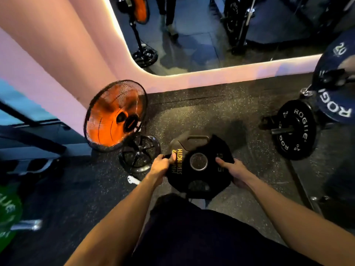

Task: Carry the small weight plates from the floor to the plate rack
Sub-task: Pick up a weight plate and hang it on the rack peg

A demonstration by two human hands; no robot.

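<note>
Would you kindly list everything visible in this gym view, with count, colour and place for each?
grip plates: what looks like two stacked, black with yellow lettering, held at centre above the floor
floor fan: one, black cage with orange blades, left of the plates
racked plate: one, black with white lettering, on a peg at right
blue plate: one, dark blue, far right above the black one
green plate: one, green, lower left edge
mirror: one, on the wall ahead, reflecting the gym
floor: speckled black rubber
left hand: grips the plates' left edge
right hand: grips the plates' right edge
</note>
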